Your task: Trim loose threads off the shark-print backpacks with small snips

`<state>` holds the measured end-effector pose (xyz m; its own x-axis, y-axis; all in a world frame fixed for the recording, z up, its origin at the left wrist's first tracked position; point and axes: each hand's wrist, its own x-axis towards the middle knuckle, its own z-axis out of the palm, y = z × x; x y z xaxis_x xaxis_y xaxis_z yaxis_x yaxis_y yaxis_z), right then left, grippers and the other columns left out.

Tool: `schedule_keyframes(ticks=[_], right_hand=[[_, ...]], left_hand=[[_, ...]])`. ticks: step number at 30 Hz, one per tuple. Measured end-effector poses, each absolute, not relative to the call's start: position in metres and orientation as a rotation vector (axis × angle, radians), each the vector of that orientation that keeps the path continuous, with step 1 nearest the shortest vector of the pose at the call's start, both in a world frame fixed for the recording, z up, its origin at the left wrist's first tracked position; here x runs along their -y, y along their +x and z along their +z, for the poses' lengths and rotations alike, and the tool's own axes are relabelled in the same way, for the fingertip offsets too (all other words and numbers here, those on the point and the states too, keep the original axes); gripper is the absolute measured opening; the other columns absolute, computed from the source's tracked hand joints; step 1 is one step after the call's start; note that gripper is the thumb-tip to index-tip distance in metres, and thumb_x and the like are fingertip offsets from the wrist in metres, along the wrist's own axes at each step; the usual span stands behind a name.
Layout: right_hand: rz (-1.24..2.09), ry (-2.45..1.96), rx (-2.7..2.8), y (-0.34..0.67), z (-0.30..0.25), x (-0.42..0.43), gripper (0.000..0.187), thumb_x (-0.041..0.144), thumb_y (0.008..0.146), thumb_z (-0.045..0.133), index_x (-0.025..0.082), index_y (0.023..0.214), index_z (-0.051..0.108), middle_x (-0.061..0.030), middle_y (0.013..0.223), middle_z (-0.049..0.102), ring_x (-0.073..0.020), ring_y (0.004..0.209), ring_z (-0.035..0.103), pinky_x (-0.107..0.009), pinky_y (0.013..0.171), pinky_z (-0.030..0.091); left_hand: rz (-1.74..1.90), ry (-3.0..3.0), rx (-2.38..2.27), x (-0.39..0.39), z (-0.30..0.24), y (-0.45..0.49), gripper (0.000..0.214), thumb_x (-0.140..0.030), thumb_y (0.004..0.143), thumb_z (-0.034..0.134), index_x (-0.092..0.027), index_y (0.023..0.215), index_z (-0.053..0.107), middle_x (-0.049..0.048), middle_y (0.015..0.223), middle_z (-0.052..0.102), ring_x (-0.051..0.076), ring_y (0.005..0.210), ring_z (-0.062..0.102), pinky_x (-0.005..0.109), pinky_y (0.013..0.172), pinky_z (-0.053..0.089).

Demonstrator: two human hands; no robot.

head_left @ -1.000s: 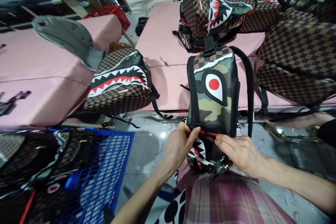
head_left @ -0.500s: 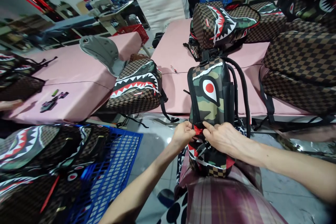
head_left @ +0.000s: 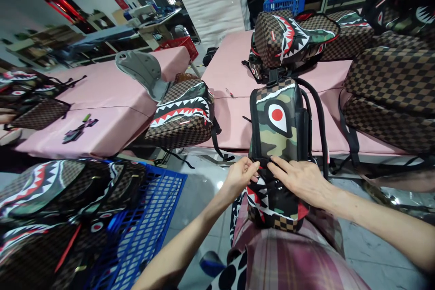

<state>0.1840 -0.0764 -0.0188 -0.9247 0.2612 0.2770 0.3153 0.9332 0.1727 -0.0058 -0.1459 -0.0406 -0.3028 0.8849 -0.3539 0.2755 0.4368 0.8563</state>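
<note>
A camouflage and brown-check backpack (head_left: 277, 131) with a shark eye and shark teeth lies on my lap, its far end resting on the pink table (head_left: 227, 68). My left hand (head_left: 242, 174) pinches the backpack's edge near the red mouth seam, fingers closed. My right hand (head_left: 301, 179) lies on top of the same seam, its fingers pressed together against the fabric right beside the left hand. Black shoulder straps (head_left: 317, 113) arch along the bag's right side.
More shark backpacks lie about: one (head_left: 183, 111) at the table's near left edge, one (head_left: 288, 36) at the far end, checked ones (head_left: 387, 90) stacked right. A blue crate (head_left: 149, 217) of backpacks stands at left. A second pink table (head_left: 102, 104) holds small tools (head_left: 79, 128).
My view has lifted and more of the room shows. Both hands came together at the seam, and my right hand now lies flatter on the bag.
</note>
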Motion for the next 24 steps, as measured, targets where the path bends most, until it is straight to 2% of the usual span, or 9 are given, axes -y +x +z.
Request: schedule_keyframes(ticks=[2, 6, 9, 12, 14, 17, 20, 22, 24], right_hand=[[-0.371, -0.355, 2.735, 0.190, -0.021, 0.078, 0.037, 0.002, 0.084, 0.040, 0.014, 0.116, 0.055, -0.0089, 0.118, 0.062, -0.0120, 0.060, 0.056, -0.026, 0.049, 0.038], [-0.582, -0.447, 2.745, 0.195, -0.030, 0.081, 0.042, -0.001, 0.079, 0.040, 0.009, 0.114, 0.060, -0.0107, 0.121, 0.060, -0.0141, 0.060, 0.054, -0.028, 0.049, 0.042], [-0.692, -0.668, 2.810, 0.193, -0.034, 0.078, 0.044, -0.003, 0.073, 0.041, 0.008, 0.110, 0.063, -0.0122, 0.129, 0.054, -0.0148, 0.059, 0.052, -0.029, 0.048, 0.043], [-0.640, -0.610, 2.803, 0.196, -0.034, 0.071, 0.047, -0.001, 0.075, 0.042, 0.009, 0.117, 0.059, -0.0116, 0.135, 0.048, -0.0144, 0.061, 0.052, -0.029, 0.050, 0.045], [-0.593, -0.500, 2.774, 0.200, -0.035, 0.068, 0.049, 0.001, 0.077, 0.042, 0.012, 0.123, 0.055, -0.0097, 0.137, 0.046, -0.0140, 0.064, 0.052, -0.028, 0.053, 0.046], [-0.624, -0.511, 2.767, 0.201, -0.041, 0.066, 0.052, -0.002, 0.072, 0.043, 0.012, 0.120, 0.056, -0.0091, 0.132, 0.051, -0.0150, 0.064, 0.052, -0.029, 0.053, 0.045], [-0.621, -0.563, 2.799, 0.195, -0.047, 0.067, 0.054, -0.003, 0.068, 0.046, 0.010, 0.119, 0.057, -0.0095, 0.131, 0.053, -0.0159, 0.066, 0.053, -0.029, 0.052, 0.044], [-0.576, -0.566, 2.787, 0.192, -0.049, 0.068, 0.055, -0.003, 0.068, 0.047, 0.011, 0.121, 0.055, -0.0084, 0.132, 0.052, -0.0158, 0.067, 0.053, -0.029, 0.053, 0.045], [-0.548, -0.597, 2.744, 0.192, -0.049, 0.069, 0.054, -0.002, 0.068, 0.049, 0.011, 0.120, 0.055, -0.0077, 0.130, 0.054, -0.0159, 0.068, 0.054, -0.029, 0.054, 0.044]], left_hand=[[0.921, 1.196, -1.996, 0.146, -0.041, -0.007, 0.028, -0.044, 0.078, 0.055, -0.017, 0.078, 0.052, 0.0007, 0.068, 0.059, 0.015, 0.066, 0.059, 0.026, 0.061, 0.044], [1.105, 1.359, -2.108, 0.135, -0.053, -0.006, 0.036, -0.033, 0.073, 0.063, -0.017, 0.103, 0.052, 0.0059, 0.099, 0.058, 0.019, 0.093, 0.055, 0.034, 0.083, 0.042], [1.080, 1.310, -1.995, 0.125, -0.067, -0.006, 0.036, -0.034, 0.078, 0.058, -0.016, 0.109, 0.051, 0.0084, 0.105, 0.057, 0.021, 0.098, 0.054, 0.035, 0.085, 0.043], [1.001, 1.345, -1.914, 0.116, -0.065, -0.021, 0.038, -0.038, 0.079, 0.056, -0.015, 0.110, 0.052, 0.0093, 0.104, 0.059, 0.021, 0.097, 0.056, 0.035, 0.085, 0.043], [1.015, 1.396, -1.866, 0.103, -0.048, -0.038, 0.041, -0.039, 0.077, 0.059, -0.015, 0.110, 0.053, 0.0101, 0.108, 0.060, 0.022, 0.099, 0.056, 0.035, 0.087, 0.043], [1.189, 1.463, -1.845, 0.058, -0.004, -0.058, 0.039, -0.041, 0.079, 0.055, -0.015, 0.109, 0.056, 0.0108, 0.115, 0.058, 0.022, 0.107, 0.053, 0.033, 0.091, 0.040], [1.272, 1.366, -1.777, -0.015, 0.042, -0.050, 0.026, -0.035, 0.080, 0.056, -0.016, 0.098, 0.061, 0.0074, 0.108, 0.062, 0.020, 0.106, 0.053, 0.027, 0.089, 0.040], [1.215, 1.162, -1.754, -0.064, 0.063, -0.032, 0.021, -0.034, 0.077, 0.061, -0.013, 0.079, 0.063, 0.0063, 0.084, 0.065, 0.021, 0.092, 0.058, 0.025, 0.076, 0.044], [1.166, 1.069, -1.719, -0.101, 0.076, -0.009, 0.021, -0.030, 0.074, 0.066, -0.012, 0.067, 0.059, 0.0041, 0.061, 0.059, 0.018, 0.070, 0.058, 0.024, 0.060, 0.043]])
